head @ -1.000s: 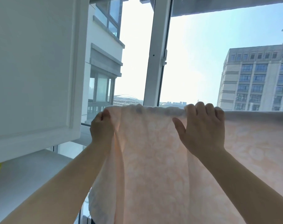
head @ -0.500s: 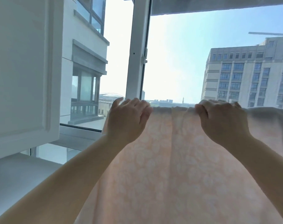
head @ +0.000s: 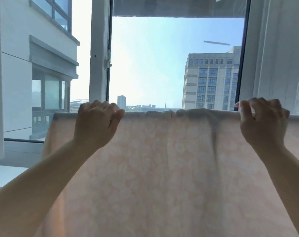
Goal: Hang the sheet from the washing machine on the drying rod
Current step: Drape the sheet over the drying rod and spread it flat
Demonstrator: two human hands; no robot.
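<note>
A tall window (head: pixel 177 62) with white frames fills the far side, with sky and a multi-storey building (head: pixel 212 82) beyond it. Below the window's glass, a pale pink patterned sheet (head: pixel 162 168) hangs in a broad curtain, its top edge draped along a horizontal line; the rod beneath is hidden by the cloth. The left hand (head: pixel 97 124) grips that top edge below the window's left frame, fingers curled over it. The right hand (head: pixel 263 122) pinches the edge below the window's right frame, fingers bent. Between the hands the edge bunches slightly. The sheet's left edge hangs free beyond the left hand.
</note>
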